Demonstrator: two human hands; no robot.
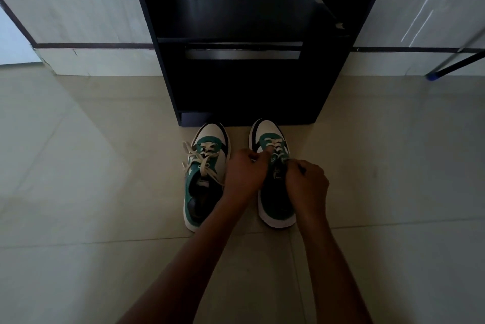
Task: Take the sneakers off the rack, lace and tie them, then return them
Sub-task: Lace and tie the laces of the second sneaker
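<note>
Two green, white and black sneakers stand side by side on the floor, toes toward the dark rack [246, 82]. The left sneaker [206, 176] has its white laces tied in a loose bow that spills over its left side. Over the right sneaker [273, 192] both my hands work at the laces [273, 149]. My left hand [245, 171] is closed on a lace end at the shoe's left side. My right hand [307, 184] pinches the other lace end at its right side. My fingers hide the upper eyelets.
The black rack's lower shelf [244, 16] holds nothing I can see. Pale floor tiles [91, 192] spread to both sides. A white wall with a dark stripe [91, 45] runs behind. A thin pole with a blue foot [433, 75] leans at the far right.
</note>
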